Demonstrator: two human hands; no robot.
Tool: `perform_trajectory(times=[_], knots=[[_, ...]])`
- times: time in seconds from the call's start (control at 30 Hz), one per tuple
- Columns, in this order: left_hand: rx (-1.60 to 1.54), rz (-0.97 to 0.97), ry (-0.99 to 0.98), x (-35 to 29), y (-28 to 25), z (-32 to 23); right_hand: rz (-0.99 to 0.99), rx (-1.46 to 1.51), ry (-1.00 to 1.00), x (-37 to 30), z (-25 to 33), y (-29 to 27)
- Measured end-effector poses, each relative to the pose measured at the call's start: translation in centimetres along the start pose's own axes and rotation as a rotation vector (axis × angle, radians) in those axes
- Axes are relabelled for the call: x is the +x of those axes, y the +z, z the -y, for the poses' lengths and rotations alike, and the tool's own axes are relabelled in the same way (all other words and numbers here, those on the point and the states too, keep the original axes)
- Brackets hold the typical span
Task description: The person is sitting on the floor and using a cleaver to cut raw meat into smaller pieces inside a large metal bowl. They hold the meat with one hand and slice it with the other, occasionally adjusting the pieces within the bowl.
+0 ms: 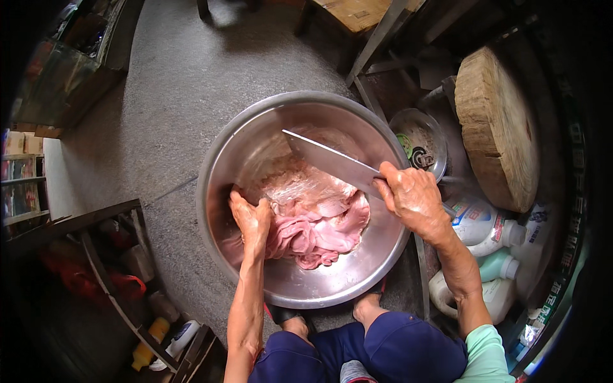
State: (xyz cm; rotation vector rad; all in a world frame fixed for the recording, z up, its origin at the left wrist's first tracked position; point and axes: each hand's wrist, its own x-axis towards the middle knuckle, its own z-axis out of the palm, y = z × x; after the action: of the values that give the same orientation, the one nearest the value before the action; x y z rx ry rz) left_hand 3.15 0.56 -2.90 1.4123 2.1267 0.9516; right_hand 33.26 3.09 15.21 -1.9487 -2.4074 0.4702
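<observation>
A large steel basin (357, 281) sits on the floor in front of my knees. Inside it lies a heap of pale pink raw meat (319, 223) in folded strips, wet and glossy. My left hand (251, 217) presses on the left edge of the heap, fingers bent down into the meat. My right hand (414, 196) grips the handle of a broad cleaver (329, 161), whose blade points up and left over the basin, above the meat.
A thick round wooden chopping block (495, 124) leans at the right. A small steel bowl (418, 142) sits beside the basin. Plastic detergent jugs (488, 226) stand at the lower right. A low shelf (108, 255) with bottles is at the left. The floor is grey concrete (166, 108).
</observation>
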Motion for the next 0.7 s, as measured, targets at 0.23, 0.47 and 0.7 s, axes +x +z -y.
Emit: perform_trajectory(times=[0.23,0.47,0.7], knots=[[-0.749,0.35,-0.5,4.2,0.2,-3.1,-0.067,-0.034,-0.049,1.4,0.1,2.1],[-1.049,0.475,-0.611,5.9,-3.5,-6.3,-0.064,-0.019,-0.003,1.3,-1.1,1.8],[-0.801,0.392,-0.538,4.3,-4.7,0.2,-0.036,0.01,-0.005,0.9,0.1,0.6]])
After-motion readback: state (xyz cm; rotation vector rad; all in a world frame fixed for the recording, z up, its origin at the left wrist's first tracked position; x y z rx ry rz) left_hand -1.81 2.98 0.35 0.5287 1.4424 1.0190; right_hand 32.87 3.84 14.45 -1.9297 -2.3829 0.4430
